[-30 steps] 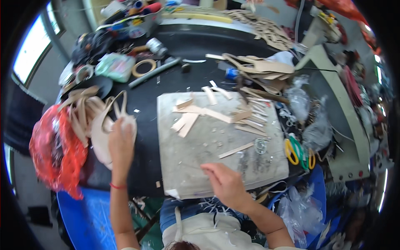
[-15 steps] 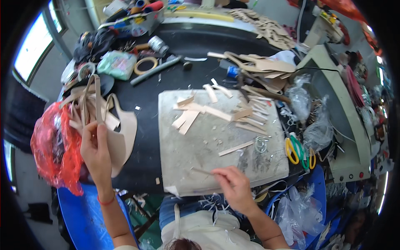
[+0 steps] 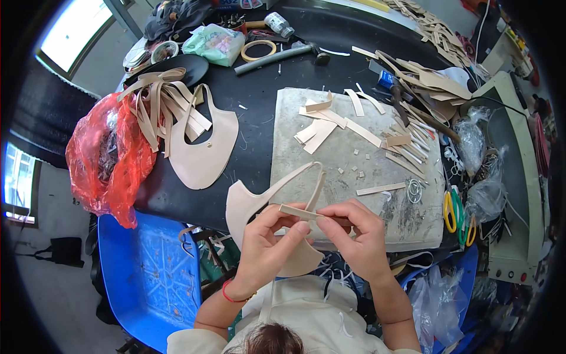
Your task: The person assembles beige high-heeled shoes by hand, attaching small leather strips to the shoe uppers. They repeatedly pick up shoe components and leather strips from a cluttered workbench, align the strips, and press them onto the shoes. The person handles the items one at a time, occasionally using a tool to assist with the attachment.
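Crowding the black worktop (image 3: pixel 259 127) are a grey cutting slab (image 3: pixel 354 171) strewn with tan offcuts, a heap of leather strips (image 3: pixel 156 103) with a cut leather piece (image 3: pixel 206 156) beside it at the left, a red plastic bag (image 3: pixel 109 159) at the edge, and yellow-handled scissors (image 3: pixel 453 207) to the right. Nothing blocks the hands. The left hand (image 3: pixel 268 251) and right hand (image 3: pixel 356 236) are both closed, pinching a narrow tan strip (image 3: pixel 303 213) between thumbs and fingertips. A beige shoe upper (image 3: pixel 250 203) hangs from the same grip, just before the slab's near edge.
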Demonstrator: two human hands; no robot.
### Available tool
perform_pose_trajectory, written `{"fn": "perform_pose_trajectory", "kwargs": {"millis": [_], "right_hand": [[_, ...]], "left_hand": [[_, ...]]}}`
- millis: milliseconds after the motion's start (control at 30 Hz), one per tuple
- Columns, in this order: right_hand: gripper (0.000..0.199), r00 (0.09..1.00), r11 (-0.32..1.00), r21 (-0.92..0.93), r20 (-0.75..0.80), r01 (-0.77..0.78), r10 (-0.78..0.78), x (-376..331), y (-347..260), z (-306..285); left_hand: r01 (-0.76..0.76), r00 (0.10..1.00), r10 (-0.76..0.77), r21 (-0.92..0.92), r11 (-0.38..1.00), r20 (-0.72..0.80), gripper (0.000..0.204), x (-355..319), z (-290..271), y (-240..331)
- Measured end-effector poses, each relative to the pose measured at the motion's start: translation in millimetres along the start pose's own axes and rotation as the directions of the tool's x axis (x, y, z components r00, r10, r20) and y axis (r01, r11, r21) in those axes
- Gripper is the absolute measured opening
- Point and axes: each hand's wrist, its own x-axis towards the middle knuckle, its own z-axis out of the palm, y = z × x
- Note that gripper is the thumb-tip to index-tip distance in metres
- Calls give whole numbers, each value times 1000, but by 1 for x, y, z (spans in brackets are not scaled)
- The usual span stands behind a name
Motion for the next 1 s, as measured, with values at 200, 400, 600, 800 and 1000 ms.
{"fn": "perform_pose_trajectory", "kwargs": {"millis": [200,400,600,800,1000], "right_hand": [[12,1000,1000,14,13,-13,13,4,2,3],[9,998,989,135,24,-60,57,2,9,7],[8,999,995,95,26,-23,20,-10,12,10],[9,1000,1000,-11,-31,0,0,-18,6,11],[27,992,998,9,-111,-65,65,-27,9,16]], "left_hand": [[22,1000,-21,-32,999,17,30,1,2,2],[33,999,-35,-86,996,-23,29,0,3,1],[55,990,-80,-204,978,-118,23,-2,1,-5],[10,1000,-7,157,988,-20,25,-6,6,-6],[70,995,-67,31,997,-76,24,-8,1,-17]]}}
